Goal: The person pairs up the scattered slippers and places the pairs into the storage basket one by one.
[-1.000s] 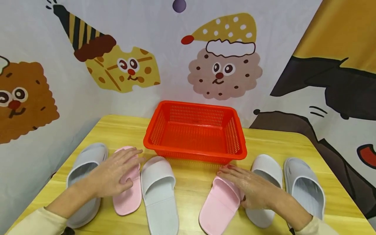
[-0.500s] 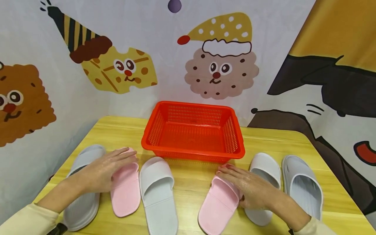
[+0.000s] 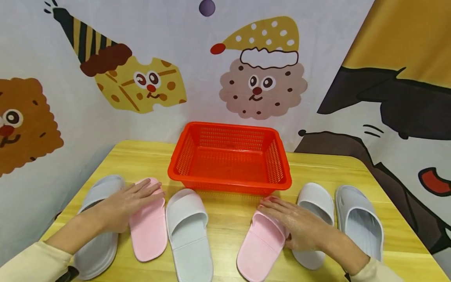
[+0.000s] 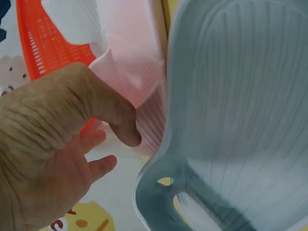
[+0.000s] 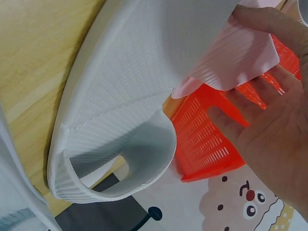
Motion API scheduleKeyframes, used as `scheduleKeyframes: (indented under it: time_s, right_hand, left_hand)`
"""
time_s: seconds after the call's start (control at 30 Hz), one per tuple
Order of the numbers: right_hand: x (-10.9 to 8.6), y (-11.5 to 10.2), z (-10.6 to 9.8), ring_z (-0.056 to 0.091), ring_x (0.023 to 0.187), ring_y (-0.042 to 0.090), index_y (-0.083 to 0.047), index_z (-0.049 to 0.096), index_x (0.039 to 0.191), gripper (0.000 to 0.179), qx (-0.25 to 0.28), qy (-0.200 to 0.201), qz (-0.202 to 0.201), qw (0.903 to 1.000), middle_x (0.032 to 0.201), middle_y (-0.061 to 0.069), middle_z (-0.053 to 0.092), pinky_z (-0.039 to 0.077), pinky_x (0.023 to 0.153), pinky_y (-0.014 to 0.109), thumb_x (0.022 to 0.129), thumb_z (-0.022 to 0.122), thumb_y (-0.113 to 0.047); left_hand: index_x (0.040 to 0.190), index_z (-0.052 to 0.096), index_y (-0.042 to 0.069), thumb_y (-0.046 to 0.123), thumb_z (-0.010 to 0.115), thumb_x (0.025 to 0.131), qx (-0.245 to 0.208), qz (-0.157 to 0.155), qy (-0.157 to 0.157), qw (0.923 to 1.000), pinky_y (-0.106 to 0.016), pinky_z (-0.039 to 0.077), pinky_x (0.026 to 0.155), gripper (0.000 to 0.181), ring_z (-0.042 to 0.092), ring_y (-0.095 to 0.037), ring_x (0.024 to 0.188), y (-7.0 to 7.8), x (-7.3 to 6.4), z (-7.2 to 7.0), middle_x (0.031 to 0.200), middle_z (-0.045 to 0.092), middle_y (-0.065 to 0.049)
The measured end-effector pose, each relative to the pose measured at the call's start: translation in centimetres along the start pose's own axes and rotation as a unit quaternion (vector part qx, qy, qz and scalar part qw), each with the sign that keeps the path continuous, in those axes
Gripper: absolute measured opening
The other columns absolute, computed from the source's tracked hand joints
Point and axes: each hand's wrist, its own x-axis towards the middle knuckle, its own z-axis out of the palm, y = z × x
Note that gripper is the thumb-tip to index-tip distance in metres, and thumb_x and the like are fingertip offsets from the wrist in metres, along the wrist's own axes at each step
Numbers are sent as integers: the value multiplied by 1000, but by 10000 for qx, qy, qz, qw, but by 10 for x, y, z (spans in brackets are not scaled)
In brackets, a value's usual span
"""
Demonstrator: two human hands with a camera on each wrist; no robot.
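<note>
My left hand (image 3: pixel 121 205) reaches over the front of a pink slipper (image 3: pixel 149 239) on the left, fingers extended across its strap. In the left wrist view the thumb (image 4: pixel 126 126) lies right at the strap's ribbed side, while other fingers stay spread. On the right, my right hand (image 3: pixel 303 225) rests over the toe and strap of the other pink slipper (image 3: pixel 258 254). Its thumb (image 5: pixel 257 17) touches that slipper's edge in the right wrist view, and the fingers are loosely extended beyond the strap (image 5: pixel 240 57). Both pink slippers lie on the table.
A red mesh basket (image 3: pixel 229 184) stands behind the slippers, its inside bare. Two pale slippers lie nearby, a left one (image 3: pixel 192 250) and a right one (image 3: pixel 315 197). Larger grey slippers sit outermost, left (image 3: pixel 96 250) and right (image 3: pixel 364 231). A cartoon-printed cloth (image 3: pixel 208 78) hangs behind the table (image 3: pixel 225 231).
My left hand has drawn back leftward and settled over the left pink slipper's strap, uncovering more of its sole. The right hand stays at its slipper. The head view has shifted slightly.
</note>
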Motion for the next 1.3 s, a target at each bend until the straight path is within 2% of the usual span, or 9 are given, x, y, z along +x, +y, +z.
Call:
scheduleKeyframes:
  time_s: [0.1,0.23,0.43,0.57,0.7,0.93,1.03,1.17,1.3]
  right_hand:
    - [0,0,1,39,142,37,-10,50,150,105,20,-7,-30,10000,154,8,47,35,109,59,54,94,-8]
    - [1,-1,0,38,142,41,-10,48,151,106,149,-72,-6,9999,153,9,47,35,108,63,55,94,-6]
    - [8,1,0,40,139,36,-11,48,151,111,96,-49,-170,9998,152,4,47,37,108,60,51,95,-7]
    - [12,2,0,41,136,34,-10,50,148,108,-105,-93,-269,9995,148,6,51,39,107,59,50,95,-12]
    - [14,3,-1,39,136,37,-12,52,147,106,-62,-237,-163,9996,147,7,51,38,106,62,51,95,-14]
    - [13,3,-3,38,138,36,-13,55,145,101,76,-317,-21,9995,149,7,50,38,106,62,51,94,-14]
    - [11,2,-4,38,138,36,-13,55,144,101,76,-247,-57,9997,149,6,50,38,106,61,51,93,-12]
    - [8,1,-3,39,139,37,-12,54,145,103,84,-193,-79,9997,150,6,50,38,105,62,50,93,-13]
    - [8,0,-2,40,138,37,-13,51,147,107,-42,-250,-149,9996,151,6,49,41,102,63,49,93,-15]
  left_hand:
    - [149,50,8,-25,76,45,185,35,-118,9998,-69,37,102,112,34,-51,139,0,0,2,154,42,-20]
    - [149,48,10,-22,83,43,307,40,-94,9995,-69,38,100,117,38,-53,136,0,2,4,154,42,-21]
    - [154,36,19,-21,86,40,505,-124,-237,9984,-70,37,101,131,37,-55,135,1,2,9,155,38,-22]
    - [152,41,18,-24,83,42,657,-158,-296,9973,-70,37,101,125,35,-55,136,1,4,13,155,37,-24]
    - [147,49,16,-24,82,43,782,-51,-200,9967,-68,39,101,117,38,-56,134,1,5,15,152,40,-25]
    - [144,51,12,-24,81,47,906,149,-229,9955,-67,39,102,108,39,-52,135,0,6,11,151,42,-24]
    - [143,52,9,-24,81,48,939,225,-125,9953,-66,40,101,104,40,-50,135,0,7,9,151,43,-24]
    - [142,53,8,-24,81,48,966,269,-1,9950,-66,42,98,103,42,-50,134,2,6,9,149,45,-25]
    - [144,51,9,-24,81,48,1043,281,-35,9941,-67,43,97,105,43,-51,133,4,5,11,149,45,-25]
